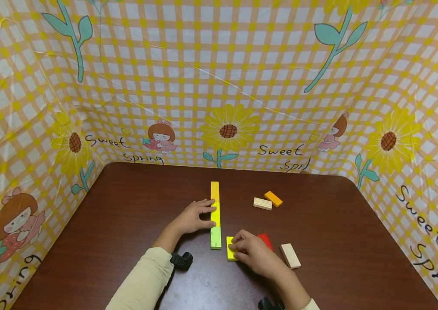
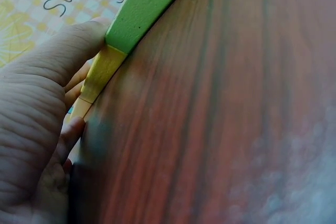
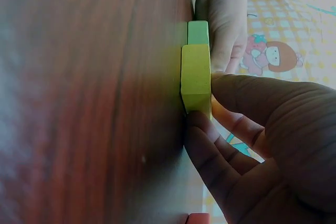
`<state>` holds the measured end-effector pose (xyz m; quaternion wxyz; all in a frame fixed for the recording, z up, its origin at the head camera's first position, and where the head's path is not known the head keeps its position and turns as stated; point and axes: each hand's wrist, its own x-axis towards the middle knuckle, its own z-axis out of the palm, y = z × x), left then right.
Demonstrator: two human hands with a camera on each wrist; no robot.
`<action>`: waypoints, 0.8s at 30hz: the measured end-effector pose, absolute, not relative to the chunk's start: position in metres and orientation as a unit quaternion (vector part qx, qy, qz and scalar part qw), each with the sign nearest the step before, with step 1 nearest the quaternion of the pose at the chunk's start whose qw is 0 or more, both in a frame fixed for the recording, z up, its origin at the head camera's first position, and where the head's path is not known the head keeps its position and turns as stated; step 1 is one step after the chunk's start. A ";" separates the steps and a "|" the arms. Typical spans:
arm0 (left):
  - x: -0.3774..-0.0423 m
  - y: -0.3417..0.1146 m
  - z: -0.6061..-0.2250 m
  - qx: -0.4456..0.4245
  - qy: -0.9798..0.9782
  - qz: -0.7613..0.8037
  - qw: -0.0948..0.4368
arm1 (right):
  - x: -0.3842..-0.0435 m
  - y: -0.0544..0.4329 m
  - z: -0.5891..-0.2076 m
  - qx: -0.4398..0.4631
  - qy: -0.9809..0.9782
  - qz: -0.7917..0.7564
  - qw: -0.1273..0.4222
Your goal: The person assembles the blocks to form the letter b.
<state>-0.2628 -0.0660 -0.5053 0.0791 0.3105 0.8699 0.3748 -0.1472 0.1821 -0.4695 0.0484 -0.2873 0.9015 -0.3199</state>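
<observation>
Three wooden blocks lie end to end in a straight row: an orange block [image 1: 214, 189] at the far end, a yellow block [image 1: 217, 218] in the middle and a light green block [image 1: 215, 242] nearest. My left hand [image 1: 192, 218] rests against the row's left side, its fairly straight fingers and thumb touching the blocks. To the right of the green end, my right hand [image 1: 255, 254] pinches another yellow block [image 3: 196, 72] at table level. A gap separates this block from the row in the head view.
Just beyond my right hand lies a partly hidden red block [image 1: 266, 242], with a plain wood block [image 1: 290, 255] to its right. Farther back, another plain wood block [image 1: 262, 203] lies beside an orange block [image 1: 273, 199]. A checked cloth [image 1: 188, 86] encloses the dark wooden table [image 1: 126, 193].
</observation>
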 end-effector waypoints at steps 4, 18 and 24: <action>-0.263 -0.066 -0.505 0.309 0.869 0.378 0.084 | -0.142 0.180 -0.469 -0.286 0.899 -0.328 0.056; -0.262 -0.066 -0.504 0.307 0.870 0.376 0.082 | -0.128 0.173 -0.467 -0.309 0.890 -0.331 0.061; -0.262 -0.066 -0.506 0.306 0.872 0.374 0.082 | -0.124 0.169 -0.465 -0.314 0.887 -0.332 0.070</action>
